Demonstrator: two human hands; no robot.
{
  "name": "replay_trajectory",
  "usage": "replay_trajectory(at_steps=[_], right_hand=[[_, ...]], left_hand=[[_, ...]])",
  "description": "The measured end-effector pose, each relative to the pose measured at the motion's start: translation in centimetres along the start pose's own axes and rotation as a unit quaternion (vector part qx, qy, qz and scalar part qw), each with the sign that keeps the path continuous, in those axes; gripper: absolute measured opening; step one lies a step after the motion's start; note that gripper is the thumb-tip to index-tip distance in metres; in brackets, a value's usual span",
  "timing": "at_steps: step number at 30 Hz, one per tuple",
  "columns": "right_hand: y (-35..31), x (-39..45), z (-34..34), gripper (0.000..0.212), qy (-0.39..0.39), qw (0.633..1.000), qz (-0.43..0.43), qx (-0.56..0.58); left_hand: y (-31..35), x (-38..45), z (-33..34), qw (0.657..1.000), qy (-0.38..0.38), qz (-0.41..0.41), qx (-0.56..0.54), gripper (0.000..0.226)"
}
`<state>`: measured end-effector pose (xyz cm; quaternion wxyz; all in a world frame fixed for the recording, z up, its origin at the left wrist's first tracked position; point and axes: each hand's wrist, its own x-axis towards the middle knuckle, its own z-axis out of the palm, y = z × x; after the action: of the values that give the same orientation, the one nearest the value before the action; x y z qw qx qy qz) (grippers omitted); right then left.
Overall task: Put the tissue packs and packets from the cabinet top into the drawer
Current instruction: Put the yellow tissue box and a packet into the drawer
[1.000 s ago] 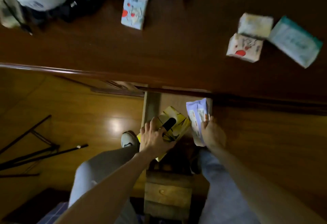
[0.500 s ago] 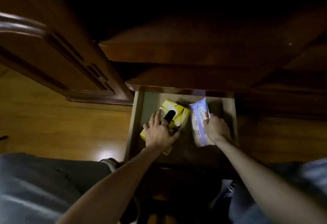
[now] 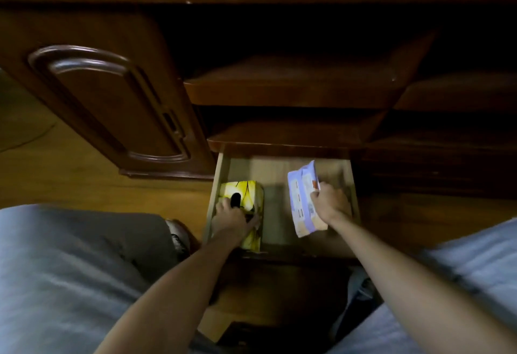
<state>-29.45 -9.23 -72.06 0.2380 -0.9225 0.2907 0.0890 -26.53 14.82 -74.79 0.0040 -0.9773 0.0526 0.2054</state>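
The drawer [image 3: 279, 163] stands pulled out low in the dark wooden cabinet, its pale inside showing. A yellow tissue pack [image 3: 250, 194] with a black oval opening lies along the drawer's left wall, and my left hand [image 3: 233, 218] rests on top of it, gripping it. My right hand [image 3: 331, 204] holds a white and lilac packet [image 3: 300, 194] tilted on its edge over the right half of the drawer. The cabinet top with the other packs is out of view.
A carved cabinet door [image 3: 112, 101] hangs open to the left of the drawer. Two wooden shelves [image 3: 293, 85] jut out above the drawer. My knees in grey trousers [image 3: 70, 269] flank the drawer. A shoe [image 3: 176, 233] sits on the wooden floor.
The view dropped from the cabinet top to the drawer. The yellow pack moved from the drawer's middle to its left wall. The lilac packet shifted right, and the two packs now lie apart.
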Motion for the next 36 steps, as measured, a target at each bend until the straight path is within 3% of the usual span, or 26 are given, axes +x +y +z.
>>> replay_trajectory(at_steps=[5, 10, 13, 17, 19, 21, 23, 25, 28, 30, 34, 36], right_hand=[[0.6, 0.1, 1.5, 0.02, -0.013, 0.999, 0.025, -0.022], [2.0, 0.2, 3.1, 0.018, 0.02, 0.997, 0.011, -0.069], [2.9, 0.3, 3.5, 0.017, 0.035, 0.994, -0.006, -0.1], [3.5, 0.9, 3.2, 0.021, 0.07, 0.982, -0.036, -0.171], [3.5, 0.6, 4.2, 0.029, 0.015, 0.974, -0.112, -0.198], [2.5, -0.1, 5.9, 0.03, -0.102, 0.956, -0.197, -0.192], [1.7, -0.1, 7.3, 0.032, -0.106, 0.942, -0.241, -0.206], [1.5, 0.6, 8.1, 0.054, -0.119, 0.941, -0.225, -0.223], [2.5, 2.0, 8.5, 0.073, -0.232, 0.92, -0.179, -0.261], [2.8, 2.0, 8.7, 0.073, -0.245, 0.921, -0.145, -0.267], [4.0, 0.1, 8.0, 0.047, -0.215, 0.912, -0.106, -0.332], [4.6, -1.1, 7.2, 0.051, -0.199, 0.921, -0.061, -0.33]], left_hand=[[-0.3, 0.3, 1.1, 0.996, 0.033, 0.014, 0.082, 0.082], [-1.2, 2.2, 1.3, 0.989, 0.073, 0.06, 0.11, 0.123], [-1.1, 3.2, 2.8, 0.988, 0.03, 0.126, 0.079, 0.117], [-0.4, 4.4, 3.6, 0.986, 0.006, 0.145, 0.084, 0.108], [-0.8, 4.2, 3.6, 0.986, 0.008, 0.151, 0.069, 0.108], [-1.2, 4.0, 3.3, 0.985, 0.017, 0.158, 0.062, 0.107], [-1.4, 4.0, 2.9, 0.984, 0.018, 0.166, 0.065, 0.107], [-1.5, 4.2, 2.6, 0.982, 0.002, 0.172, 0.079, 0.104], [-1.5, 4.6, 2.1, 0.978, -0.022, 0.176, 0.109, 0.101], [-1.2, 4.7, 1.6, 0.976, -0.04, 0.173, 0.126, 0.102], [-0.2, 4.2, -0.5, 0.974, -0.087, 0.161, 0.133, 0.104], [0.0, 3.6, -1.7, 0.975, -0.1, 0.153, 0.128, 0.096]])
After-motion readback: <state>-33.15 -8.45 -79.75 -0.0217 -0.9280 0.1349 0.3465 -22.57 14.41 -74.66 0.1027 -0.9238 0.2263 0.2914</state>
